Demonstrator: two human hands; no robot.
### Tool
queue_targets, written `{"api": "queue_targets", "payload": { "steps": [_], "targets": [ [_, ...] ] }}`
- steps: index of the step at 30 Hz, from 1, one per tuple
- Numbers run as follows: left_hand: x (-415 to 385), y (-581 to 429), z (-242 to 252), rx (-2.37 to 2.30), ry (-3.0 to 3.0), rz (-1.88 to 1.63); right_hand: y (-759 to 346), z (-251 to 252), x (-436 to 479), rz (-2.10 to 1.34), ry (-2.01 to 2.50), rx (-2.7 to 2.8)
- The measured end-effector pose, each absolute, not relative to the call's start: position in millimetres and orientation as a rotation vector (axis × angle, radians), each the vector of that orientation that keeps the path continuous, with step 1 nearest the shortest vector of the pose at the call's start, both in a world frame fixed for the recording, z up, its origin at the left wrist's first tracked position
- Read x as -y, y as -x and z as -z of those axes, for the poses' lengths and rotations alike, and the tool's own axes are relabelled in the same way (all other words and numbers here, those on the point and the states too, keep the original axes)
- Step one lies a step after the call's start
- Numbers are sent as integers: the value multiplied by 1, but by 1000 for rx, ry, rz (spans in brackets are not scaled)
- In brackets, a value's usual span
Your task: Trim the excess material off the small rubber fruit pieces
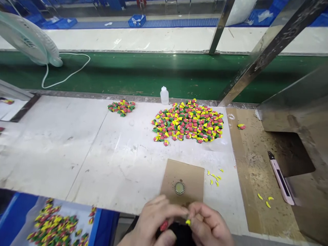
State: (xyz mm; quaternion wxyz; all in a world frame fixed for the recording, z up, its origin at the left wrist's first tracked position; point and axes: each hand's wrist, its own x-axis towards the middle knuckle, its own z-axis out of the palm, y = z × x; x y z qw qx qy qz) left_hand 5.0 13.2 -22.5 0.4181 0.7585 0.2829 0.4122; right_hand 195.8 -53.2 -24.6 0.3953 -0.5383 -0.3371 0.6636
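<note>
My left hand (pixel 151 220) is closed at the front edge of the table, with a small red textured piece (pixel 164 225) between its fingers. Its index finger reaches across to my right hand (pixel 211 225). The right fingers pinch a tiny yellow banana-shaped piece (pixel 188 222). Just beyond my hands, a bottle-cap-like dish (pixel 179 188) with pale yellowish contents sits on a cardboard square (pixel 176 171). Several loose yellow pieces (pixel 213 175) lie to the right of the cardboard.
A large pile of red, green and yellow pieces (pixel 189 123) lies farther back, a smaller pile (pixel 122 107) to its left. A white bottle (pixel 164 95) stands behind. At right lies a pink utility knife (pixel 281 179). A blue bin (pixel 97 218) holds more pieces; a fan (pixel 30 39) is far left.
</note>
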Motion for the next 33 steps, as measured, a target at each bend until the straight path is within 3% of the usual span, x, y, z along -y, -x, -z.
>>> {"api": "queue_targets", "payload": {
  "steps": [3, 5, 14, 24, 33],
  "targets": [
    [-11, 15, 14, -887, -1739, -870, -216, 30, 37, -769, 1434, 1785],
    [-9, 28, 11, -941, -1638, -790, -226, 29, 22, -398, 1355, 2090],
    [-8, 37, 16, -975, -1390, -936, -220, -2, -18, -39, 1204, 2763],
    [-2, 25, 18, -713, -688, -981, -222, -4, -17, -92, 1221, 2741],
    [-3, 14, 22, -566, -519, -997, -226, -16, 6, -787, 1348, 1919]
  ]
}}
